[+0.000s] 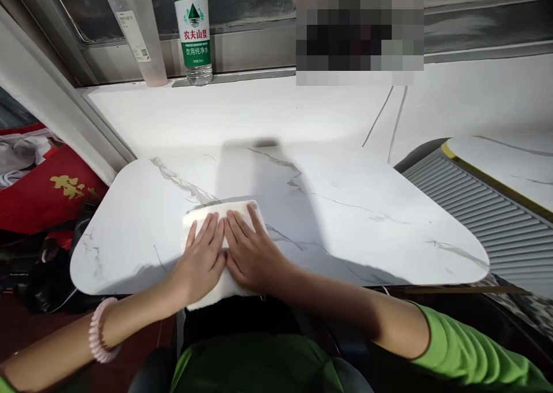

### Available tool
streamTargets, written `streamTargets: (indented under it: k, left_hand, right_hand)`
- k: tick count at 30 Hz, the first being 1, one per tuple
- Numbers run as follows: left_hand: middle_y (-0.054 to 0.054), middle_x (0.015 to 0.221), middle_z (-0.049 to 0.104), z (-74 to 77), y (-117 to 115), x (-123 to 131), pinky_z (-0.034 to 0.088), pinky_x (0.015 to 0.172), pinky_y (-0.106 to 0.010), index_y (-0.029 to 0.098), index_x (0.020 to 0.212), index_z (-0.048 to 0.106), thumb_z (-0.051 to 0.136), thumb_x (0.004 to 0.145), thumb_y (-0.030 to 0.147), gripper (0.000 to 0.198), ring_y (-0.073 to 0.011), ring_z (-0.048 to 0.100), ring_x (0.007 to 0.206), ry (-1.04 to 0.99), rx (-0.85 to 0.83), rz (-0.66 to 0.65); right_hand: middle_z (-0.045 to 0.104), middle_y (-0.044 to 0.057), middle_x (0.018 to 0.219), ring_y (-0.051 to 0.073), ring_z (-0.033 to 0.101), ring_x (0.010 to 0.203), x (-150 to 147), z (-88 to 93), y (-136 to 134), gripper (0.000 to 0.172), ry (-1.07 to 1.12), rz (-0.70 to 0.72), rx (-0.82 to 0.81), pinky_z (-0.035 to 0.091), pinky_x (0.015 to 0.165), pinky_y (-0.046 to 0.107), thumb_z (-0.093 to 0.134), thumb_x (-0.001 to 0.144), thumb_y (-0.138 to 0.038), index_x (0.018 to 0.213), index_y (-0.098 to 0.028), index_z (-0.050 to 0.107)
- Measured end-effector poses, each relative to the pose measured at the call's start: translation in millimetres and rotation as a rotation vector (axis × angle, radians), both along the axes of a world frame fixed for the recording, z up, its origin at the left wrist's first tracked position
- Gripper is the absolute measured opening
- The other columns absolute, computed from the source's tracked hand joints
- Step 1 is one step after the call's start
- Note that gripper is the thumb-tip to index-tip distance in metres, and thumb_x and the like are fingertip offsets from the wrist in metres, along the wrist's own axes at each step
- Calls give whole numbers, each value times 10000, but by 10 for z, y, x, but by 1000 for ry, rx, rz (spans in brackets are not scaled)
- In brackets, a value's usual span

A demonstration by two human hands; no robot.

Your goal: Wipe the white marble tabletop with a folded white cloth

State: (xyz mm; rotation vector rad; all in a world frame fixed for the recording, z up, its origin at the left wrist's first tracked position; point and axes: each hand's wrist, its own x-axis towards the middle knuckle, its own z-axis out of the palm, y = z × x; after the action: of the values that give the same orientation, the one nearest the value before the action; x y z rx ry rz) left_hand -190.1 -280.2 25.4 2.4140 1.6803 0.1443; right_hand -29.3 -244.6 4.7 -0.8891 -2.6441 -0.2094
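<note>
A white cloth (222, 286) lies flat on the white marble-patterned table (345, 208), its near end hanging over the front edge. My left hand (203, 260) rests palm down on the cloth's left half, fingers stretched forward. Beside it my right hand (250, 249) lies flat on the right half, fingers spread. The two hands almost meet in the middle, with thumbs and index fingers close together. Neither hand grips anything. Under the palms the cloth is hidden.
On the window ledge stand a clear plastic cup (136, 36) and a labelled water bottle (196, 36). A red bag (47, 191) is at the left. To the right are a grey ribbed panel (488, 226) and another white marbled top (514, 162). A blurred patch covers part of the window.
</note>
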Motion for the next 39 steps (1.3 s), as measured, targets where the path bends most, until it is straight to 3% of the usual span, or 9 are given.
streamTargets:
  k: [3,9,15,17,20,24,29,33,39]
  left_hand:
    - [-128,1596,204,-21,285,-151,134,1212,-501,57,1516,265,312,944,200,591,-245,133,1489,-4,-56,116]
    - [-118,1521,408,-133,1230,-492,202,1195,-466,116,1438,428,291,952,184,509,-230,320,1437,8,193,255]
    - [-119,1451,502,-158,2293,-824,290,1162,-409,101,1370,527,319,900,143,516,-210,428,1370,-51,275,181]
    - [-97,1426,535,-182,2513,-905,317,1150,-373,121,1346,560,337,879,140,518,-197,467,1341,-75,298,141]
    - [-64,1385,579,-218,2660,-972,352,1127,-336,150,1321,589,336,871,142,517,-178,516,1293,-97,346,91]
    - [-94,1446,513,-225,2594,-948,303,1155,-384,111,1404,494,314,905,158,532,-196,445,1355,-16,310,112]
    - [-97,1552,357,-184,2206,-842,193,1198,-446,115,1483,361,284,955,197,539,-214,293,1448,76,202,207]
    - [-99,1560,338,-161,1654,-832,177,1203,-457,121,1488,346,264,961,205,539,-214,274,1457,99,188,170]
    - [-137,1545,357,-131,536,-834,176,1210,-455,68,1476,354,269,947,199,551,-218,277,1456,83,211,58]
  right_hand:
    - [476,300,1413,381,444,1321,-210,-47,305,596,43,-9,-53,300,1117,541,398,890,-271,1345,104,485]
    - [539,210,1396,294,471,1305,-704,-84,1311,510,134,-55,-134,284,1116,427,400,887,-218,1325,5,537]
    - [589,194,1335,281,506,1247,-1059,-110,2170,429,208,-212,-139,287,1059,408,391,891,-175,1248,-38,586]
    - [611,167,1316,265,516,1236,-1103,-107,2332,415,238,-231,-172,279,1058,404,404,885,-178,1235,-70,598]
    - [638,131,1292,248,544,1207,-1113,-105,2455,398,264,-235,-211,277,1057,402,415,879,-197,1209,-113,621]
    - [584,130,1373,239,494,1285,-1084,-136,2446,448,263,-221,-205,251,1100,401,394,885,-191,1281,-97,582]
    - [482,157,1465,264,388,1382,-1041,-174,2165,510,195,-175,-162,213,1146,449,333,920,-185,1383,-41,491]
    - [442,194,1485,299,361,1397,-1013,-159,1600,536,149,-166,-149,203,1158,486,308,941,-204,1412,18,439]
    - [418,275,1470,384,350,1391,-944,-116,440,578,126,-163,-145,212,1146,569,335,956,-264,1412,85,404]
